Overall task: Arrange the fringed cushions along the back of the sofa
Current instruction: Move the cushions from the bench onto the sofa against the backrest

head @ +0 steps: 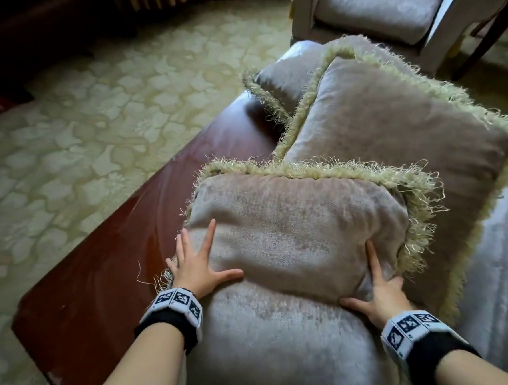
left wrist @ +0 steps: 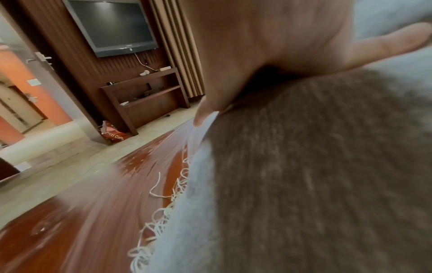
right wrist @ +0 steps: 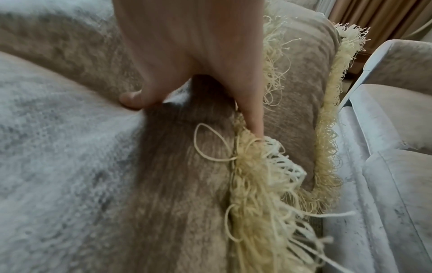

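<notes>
hands (head: 291, 282) flat on fringed cushion (head: 294, 234), "coffee" bag (left wrist: 114, 135)

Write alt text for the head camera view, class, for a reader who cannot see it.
Both hands press flat, fingers spread, on the nearest fringed cushion: the left hand at its left edge, the right hand at its right. Two more fringed cushions lean in a row beyond it, above a glossy red-brown wooden surface and patterned carpet.

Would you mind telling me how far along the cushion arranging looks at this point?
Two fringed cushions, the far one and the middle one, already stand in an overlapping row. In hand: the near cushion, pressed by the left hand and right hand with spread fingers. Left: settling it in line; whether more cushions remain is out of view.
</notes>
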The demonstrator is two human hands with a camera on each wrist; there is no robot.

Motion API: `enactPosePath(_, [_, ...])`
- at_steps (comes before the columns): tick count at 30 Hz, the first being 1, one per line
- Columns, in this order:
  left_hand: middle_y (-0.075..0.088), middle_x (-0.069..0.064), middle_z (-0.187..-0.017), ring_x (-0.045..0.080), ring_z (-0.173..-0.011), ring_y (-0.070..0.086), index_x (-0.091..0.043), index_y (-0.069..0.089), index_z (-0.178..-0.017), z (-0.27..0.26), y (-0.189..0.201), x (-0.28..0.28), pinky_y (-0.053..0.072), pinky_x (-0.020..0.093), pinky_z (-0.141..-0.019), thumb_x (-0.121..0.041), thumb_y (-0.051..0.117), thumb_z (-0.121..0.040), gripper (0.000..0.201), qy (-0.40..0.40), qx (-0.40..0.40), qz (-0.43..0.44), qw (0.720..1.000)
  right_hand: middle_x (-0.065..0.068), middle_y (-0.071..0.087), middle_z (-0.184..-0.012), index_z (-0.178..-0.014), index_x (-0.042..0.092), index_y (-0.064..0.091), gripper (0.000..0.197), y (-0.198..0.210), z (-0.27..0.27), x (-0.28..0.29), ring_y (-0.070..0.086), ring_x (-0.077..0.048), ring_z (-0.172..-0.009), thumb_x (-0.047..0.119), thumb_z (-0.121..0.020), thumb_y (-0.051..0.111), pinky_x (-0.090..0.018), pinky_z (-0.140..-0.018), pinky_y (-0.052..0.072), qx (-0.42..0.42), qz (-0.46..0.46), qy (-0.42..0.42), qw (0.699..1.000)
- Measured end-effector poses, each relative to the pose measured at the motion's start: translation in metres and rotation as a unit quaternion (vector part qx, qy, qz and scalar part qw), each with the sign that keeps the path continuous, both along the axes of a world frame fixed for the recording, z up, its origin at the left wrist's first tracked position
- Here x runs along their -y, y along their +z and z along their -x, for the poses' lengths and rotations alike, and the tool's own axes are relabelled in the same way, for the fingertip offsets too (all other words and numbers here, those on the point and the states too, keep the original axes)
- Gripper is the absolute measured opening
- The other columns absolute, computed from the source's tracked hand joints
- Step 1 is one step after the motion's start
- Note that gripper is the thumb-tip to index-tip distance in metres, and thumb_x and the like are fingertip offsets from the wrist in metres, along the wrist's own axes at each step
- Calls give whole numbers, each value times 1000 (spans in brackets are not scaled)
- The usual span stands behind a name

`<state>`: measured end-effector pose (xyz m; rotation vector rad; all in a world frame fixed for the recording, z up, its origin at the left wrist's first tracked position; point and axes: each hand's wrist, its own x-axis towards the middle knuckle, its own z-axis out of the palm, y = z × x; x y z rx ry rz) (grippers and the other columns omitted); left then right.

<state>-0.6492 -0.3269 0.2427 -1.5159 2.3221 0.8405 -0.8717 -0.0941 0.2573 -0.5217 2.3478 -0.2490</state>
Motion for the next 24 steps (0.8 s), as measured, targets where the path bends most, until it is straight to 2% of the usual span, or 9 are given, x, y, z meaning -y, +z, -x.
enactPosePath(3, [-5,20,-155,37,-144,5,-60,-22,-132,-4,-6,10,21,59,-112,-90,53,-28,131,26,-19,-48,998,-31,28,-134,-129,51,-26,124,-5,-1,2,52,-44,-114,43,-66,80,-45,-100,42,-6,7,3,1000])
enactPosePath(7, [21,25,-149,39,-138,25,-61,-28,-127,-5,-13,13,30,51,-111,-92,50,-26,131,26,0,-61,998,-36,31,-130,-127,51,-24,126,-16,1,1,47,-45,-118,41,-62,83,-42,-103,39,-14,40,-13,999])
enactPosePath(10, [26,23,-147,39,-134,28,-56,-18,-136,-6,-10,7,30,49,-109,-86,56,-32,131,46,-11,-41,998,-38,29,-134,-127,51,-24,127,-23,5,-1,42,-45,-124,40,-61,84,-41,-104,37,-13,51,-15,999])
enactPosePath(14, [26,24,-146,39,-134,30,-54,-12,-139,-5,-4,-6,31,50,-108,-73,71,-46,126,71,-29,-27,997,-33,27,-137,-127,54,-21,130,-30,11,-6,40,-48,-123,39,-57,87,-48,-105,36,-16,70,-4,997])
enactPosePath(18, [25,28,-146,40,-135,29,-53,-9,-140,-7,7,-17,29,50,-110,-72,72,-45,126,88,-47,-13,995,-35,37,-135,-135,45,-11,130,-29,12,-10,44,-49,-120,30,-55,90,-45,-102,38,-18,125,5,992])
enactPosePath(22, [26,27,-147,40,-135,28,-50,-6,-142,-11,28,-36,29,49,-109,-73,72,-45,127,95,-54,3,994,-29,29,-146,-146,34,-2,129,-19,14,-20,37,-44,-130,23,-57,90,-43,-108,33,-3,146,23,989])
enactPosePath(24, [27,26,-147,39,-136,27,-51,-6,-141,-15,42,-49,29,49,-109,-76,71,-41,128,102,-57,1,993,-25,28,-148,-147,33,-4,129,-6,15,-28,38,-40,-132,23,-58,89,-40,-109,31,12,134,26,991])
